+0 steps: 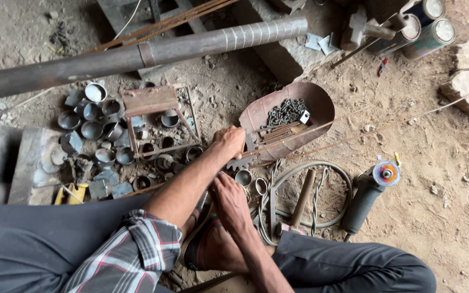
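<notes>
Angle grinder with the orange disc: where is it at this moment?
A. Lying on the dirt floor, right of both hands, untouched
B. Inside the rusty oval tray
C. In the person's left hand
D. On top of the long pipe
A. The angle grinder lies on the dirt floor, away from the left hand and the right hand.

We see our left arm in a plaid shirt sleeve (131,255), grey and white with red lines, rolled up near the elbow. Our legs are in dark grey trousers (354,266). A dark sandal (199,247), as far as we can tell, sits on one foot; both forearms are bare.
</notes>
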